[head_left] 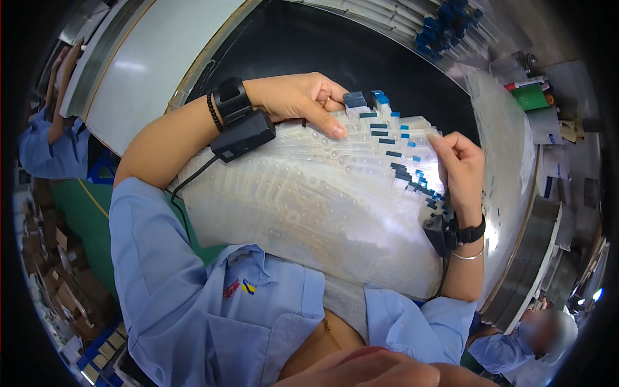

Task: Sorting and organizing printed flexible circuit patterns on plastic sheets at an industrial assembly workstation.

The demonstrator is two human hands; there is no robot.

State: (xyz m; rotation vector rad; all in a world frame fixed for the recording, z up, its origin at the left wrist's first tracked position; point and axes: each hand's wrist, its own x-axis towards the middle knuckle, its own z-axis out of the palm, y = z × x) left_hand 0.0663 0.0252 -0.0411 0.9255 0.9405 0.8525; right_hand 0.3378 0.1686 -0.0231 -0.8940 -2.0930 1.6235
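A wide fan of overlapping clear plastic sheets point(290, 193) with small round marks lies in front of my body. Dark blue and bright blue tabs point(383, 140) step along its far right edge. My left hand point(309, 103) is closed on the far edge of the sheets, thumb on top and fingers curled behind, beside the topmost blue tab. At the right edge, my right hand point(459, 164) pinches the sheets between thumb and bent fingers. The undersides of the sheets are hidden. Each wrist carries a strap with a small black device and cable.
A black work surface point(284, 45) lies beyond the sheets. More blue-tabbed strips point(451, 29) stand at the far right. Clear film point(500, 116) covers the right side, near a green roll point(530, 97). Co-workers in blue sit left point(55, 145) and lower right point(503, 351). Cardboard boxes point(74, 290) are stacked lower left.
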